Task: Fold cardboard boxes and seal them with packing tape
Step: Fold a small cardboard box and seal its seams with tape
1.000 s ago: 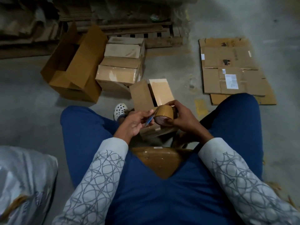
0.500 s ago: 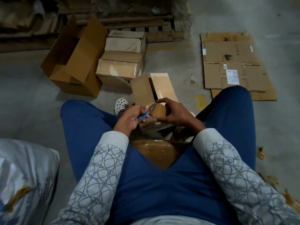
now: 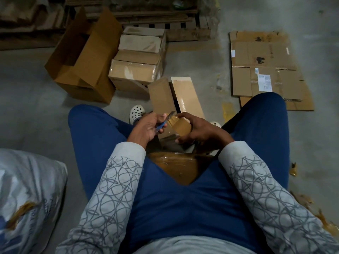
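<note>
Fingers of the left hand (image 3: pixel 146 128) curl round the blue handle of a slim utility knife (image 3: pixel 162 125), its grey blade angled up at the edge of a brown roll of packing tape (image 3: pixel 181 126), which the right hand (image 3: pixel 200 130) grips from the right with thumb and fingers wrapped round it; both hands hover between the knees of blue trousers, the sleeves grey with a looping line pattern. Nearest, between the thighs, shows a brown tape-wrapped seat (image 3: pixel 176 167), and at the left edge lies a white woven sack (image 3: pixel 27 189) with a brown patch on it. Just below and beyond the hands a small open cardboard box (image 3: pixel 161 96) stands on the grey concrete floor (image 3: pixel 27 98), its two long flaps raised, with a white perforated clog (image 3: pixel 136 111) beside its left flap. Farther off, a stack of sealed brown cartons (image 3: pixel 135 72) sits next to a large open cardboard carton (image 3: pixel 88 57) tipped on its side, flattened cardboard sheets (image 3: pixel 264 70) lie well apart to the right, and a wooden pallet (image 3: pixel 156 17) stands behind
</note>
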